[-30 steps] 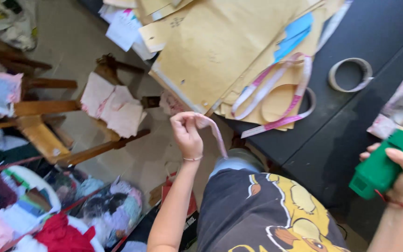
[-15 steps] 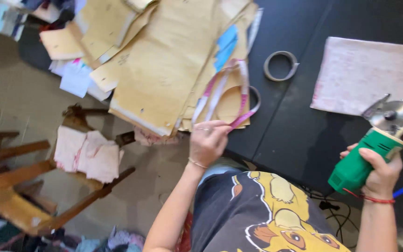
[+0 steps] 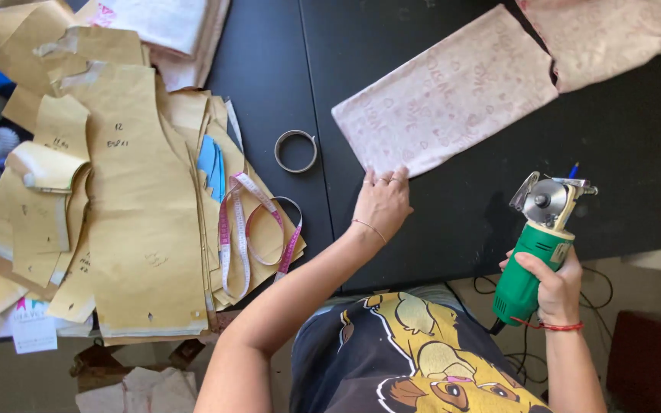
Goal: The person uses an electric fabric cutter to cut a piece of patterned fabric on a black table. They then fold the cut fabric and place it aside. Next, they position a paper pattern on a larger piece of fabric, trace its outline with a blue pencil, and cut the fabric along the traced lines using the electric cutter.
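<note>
My left hand rests on the black table, its fingertips touching the near edge of a folded piece of pale pink patterned fabric. My right hand grips the green handle of a rotary fabric cutter, held upright near the table's front edge, its round blade at the top. A second piece of the same pink fabric lies at the far right, beyond the first.
A stack of brown paper patterns covers the table's left side, with a pink measuring tape draped over it. A metal ring lies beside the stack. White folded cloth sits at the back left. Cables hang below the table edge.
The view has swung right from the floor and wooden chair onto the table. My left hand let go of the pink tape and reached forward to the pink fabric's edge. The cutter stays gripped.
</note>
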